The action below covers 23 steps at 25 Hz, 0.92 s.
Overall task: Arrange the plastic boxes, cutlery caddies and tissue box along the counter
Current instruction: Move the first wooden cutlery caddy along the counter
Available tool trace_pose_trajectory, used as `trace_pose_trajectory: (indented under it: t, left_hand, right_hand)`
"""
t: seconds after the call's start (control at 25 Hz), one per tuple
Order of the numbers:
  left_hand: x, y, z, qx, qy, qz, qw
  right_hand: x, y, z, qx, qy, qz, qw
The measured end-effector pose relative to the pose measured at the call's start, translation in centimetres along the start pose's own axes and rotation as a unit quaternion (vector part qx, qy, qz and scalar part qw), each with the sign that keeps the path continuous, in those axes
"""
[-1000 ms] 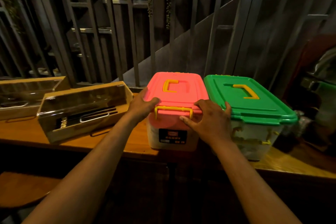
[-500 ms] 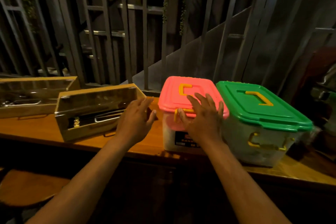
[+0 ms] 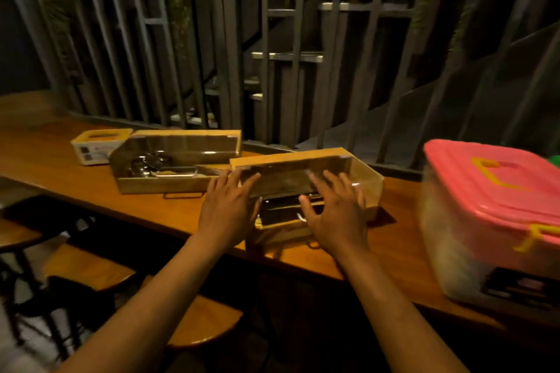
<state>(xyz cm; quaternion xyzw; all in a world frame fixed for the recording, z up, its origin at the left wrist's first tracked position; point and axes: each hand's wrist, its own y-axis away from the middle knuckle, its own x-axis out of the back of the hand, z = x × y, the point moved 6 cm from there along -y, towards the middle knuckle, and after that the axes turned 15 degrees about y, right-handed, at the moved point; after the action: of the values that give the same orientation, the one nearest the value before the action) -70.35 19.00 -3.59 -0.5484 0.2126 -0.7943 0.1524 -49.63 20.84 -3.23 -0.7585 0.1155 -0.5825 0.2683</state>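
My left hand (image 3: 225, 215) and right hand (image 3: 335, 216), fingers spread and gripping nothing, reach the near cutlery caddy (image 3: 306, 191) lying askew on the counter (image 3: 75, 191); next, I judge, squaring it beside caddy 2 (image 3: 175, 160)

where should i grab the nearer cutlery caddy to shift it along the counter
Probably by its two short wooden ends, one hand from each side. The nearer cutlery caddy is long and low with a clear sloped lid, which looks a poorer hold. The left hand and right hand are open at its front.
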Motion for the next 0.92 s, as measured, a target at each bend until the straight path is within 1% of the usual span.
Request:
trace_pose_trajectory:
  t: [0.12, 0.24, 0.32, 0.44, 0.52, 0.56, 0.64, 0.68, 0.76, 0.8, 0.88, 0.92]
  left_hand:
    - [0.6, -0.9, -5.0, 0.018, 0.015, -0.022, 0.999]
    - [0.7, -1.9, -8.0, 0.023, 0.017, -0.021, 0.999]
    - [-0.2, -2.1, -9.4, 0.041, 0.021, -0.027, 0.999]
    - [-1.7, -2.5, -9.9, 0.044, 0.036, -0.063, 0.996]
    - [-2.5, -3.6, -9.9, 0.060, 0.100, -0.055, 0.992]
    - [-2.8, -4.2, -10.0, 0.089, 0.147, -0.044, 0.984]
    - [-3.8, -5.3, -10.2, 0.161, 0.233, -0.029, 0.959]
    - [-4.5, -5.6, -10.3, 0.188, 0.257, -0.028, 0.948]
    - [-5.8, -5.9, -10.0, 0.224, 0.308, -0.044, 0.923]
    - [-6.5, -6.0, -9.7, 0.235, 0.358, -0.060, 0.902]
    - [-7.7, -5.4, -8.1, 0.250, 0.466, -0.099, 0.843]
    - [-8.3, -4.9, -7.0, 0.255, 0.494, -0.110, 0.824]
  right_hand:
    - [-4.3, -1.9, -5.2, 0.029, -0.007, -0.076, 0.997]
    - [-8.0, -3.3, -8.9, 0.060, 0.042, -0.143, 0.987]
    - [-9.2, -3.5, -9.7, 0.051, 0.077, -0.135, 0.987]
    - [-9.0, -3.3, -9.5, 0.032, 0.064, -0.092, 0.993]
    - [-8.5, -2.8, -8.9, 0.032, 0.054, -0.074, 0.995]
    - [-8.3, -2.4, -8.5, 0.034, 0.055, -0.068, 0.996]
    - [-7.8, -1.3, -6.8, 0.033, 0.058, -0.060, 0.996]
    - [-7.5, -0.7, -5.8, 0.029, 0.053, -0.057, 0.997]
    - [-6.7, 0.3, -3.4, 0.016, 0.038, -0.047, 0.998]
    - [-6.2, 0.8, -2.2, 0.008, 0.033, -0.041, 0.999]
    - [-5.3, 1.7, -0.1, -0.005, 0.026, -0.031, 0.999]
    - [-4.8, 2.2, 1.0, -0.017, 0.018, -0.027, 0.999]
